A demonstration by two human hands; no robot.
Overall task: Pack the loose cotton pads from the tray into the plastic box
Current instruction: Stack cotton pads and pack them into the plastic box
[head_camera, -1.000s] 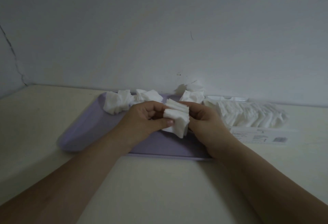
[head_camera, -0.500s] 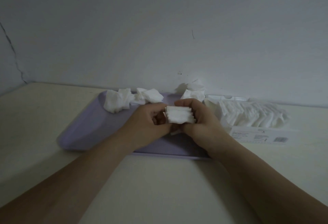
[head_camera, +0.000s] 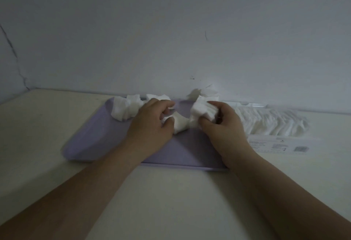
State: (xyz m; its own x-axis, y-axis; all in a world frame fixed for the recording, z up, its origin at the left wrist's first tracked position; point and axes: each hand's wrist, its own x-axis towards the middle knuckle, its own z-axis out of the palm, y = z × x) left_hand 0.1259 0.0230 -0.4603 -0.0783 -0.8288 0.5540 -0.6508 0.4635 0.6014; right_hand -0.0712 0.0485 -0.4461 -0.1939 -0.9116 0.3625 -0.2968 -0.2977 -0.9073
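Observation:
A lilac tray (head_camera: 91,140) lies on the table against the wall. Loose white cotton pads (head_camera: 124,109) are heaped at its far left, and more pads (head_camera: 206,93) lean at its far right corner. My right hand (head_camera: 224,127) grips a squared stack of cotton pads (head_camera: 202,111) over the tray's right part. My left hand (head_camera: 152,123) pinches a small bunch of pads (head_camera: 180,123) on the tray floor. To the right stands the clear plastic box (head_camera: 281,142), with a row of pads (head_camera: 273,121) standing in it.
The wall runs right behind the tray and box. A printed label (head_camera: 302,148) shows on the box's front side. Bare cream table (head_camera: 171,201) spreads in front of the tray and to its left.
The single stack held between both hands has come apart. My right hand carried the stack to the right, while my left hand dropped onto a few pads on the tray.

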